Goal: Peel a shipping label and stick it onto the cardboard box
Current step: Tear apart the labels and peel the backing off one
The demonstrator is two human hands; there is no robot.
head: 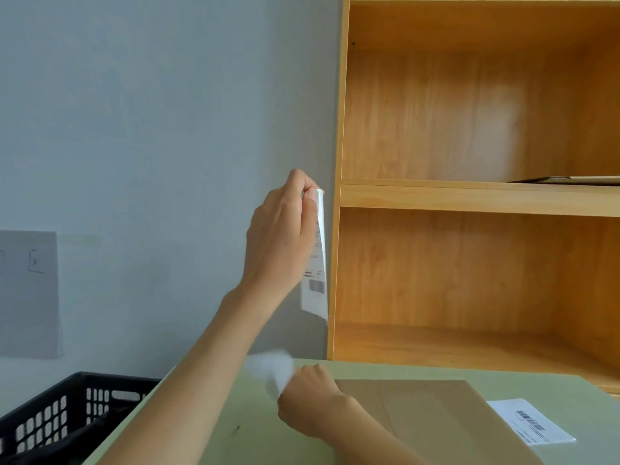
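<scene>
My left hand (281,236) is raised high in front of the wall and pinches the top edge of a white shipping label (317,283), which hangs down edge-on with its barcode near the bottom. My right hand (308,401) is low over the green table and grips a blurred white backing sheet (271,370). A flat brown cardboard box (436,417) lies on the table just right of that hand. Another printed label sheet (533,422) rests at the box's right side.
A green table (208,424) fills the lower middle. A black plastic crate (67,414) stands at the lower left. A wooden shelf unit (469,196) rises behind the table on the right, with a flat piece of cardboard (570,180) on its middle shelf.
</scene>
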